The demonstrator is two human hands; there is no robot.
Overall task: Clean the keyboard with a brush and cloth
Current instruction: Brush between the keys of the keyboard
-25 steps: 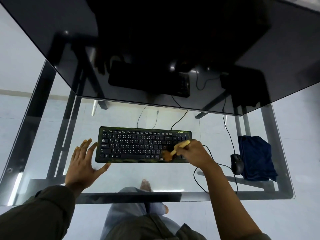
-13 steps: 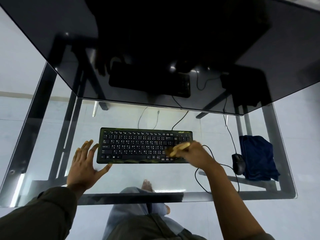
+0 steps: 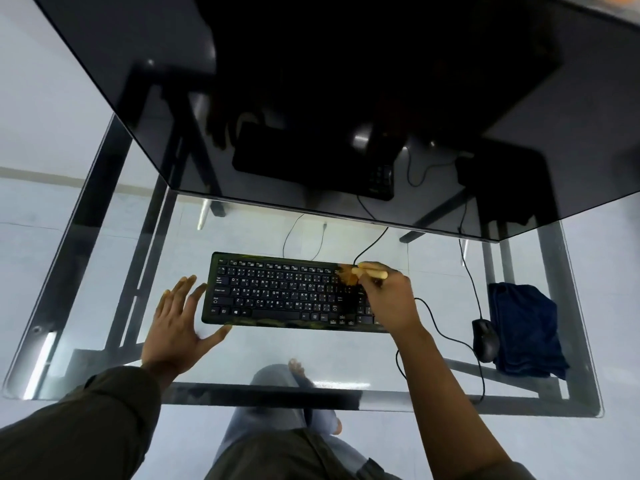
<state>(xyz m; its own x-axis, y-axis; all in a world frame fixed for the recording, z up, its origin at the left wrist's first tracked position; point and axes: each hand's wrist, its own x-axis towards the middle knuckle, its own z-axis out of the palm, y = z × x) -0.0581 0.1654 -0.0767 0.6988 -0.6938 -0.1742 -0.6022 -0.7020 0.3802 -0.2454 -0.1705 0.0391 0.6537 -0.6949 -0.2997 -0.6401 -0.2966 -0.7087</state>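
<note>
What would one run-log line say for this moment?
step: brush on keyboard top-right keys | right hand: holds brush | left hand: open, at keyboard's left end | cloth: beside mouse

A single wide-angle camera on the person's head looks forward and steeply down at the glass tabletop, close enough to show the keyboard legends.

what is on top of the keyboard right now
The right hand holds a brush with bristles on the upper right keys of the keyboard. The hand covers the keys beneath it.
</note>
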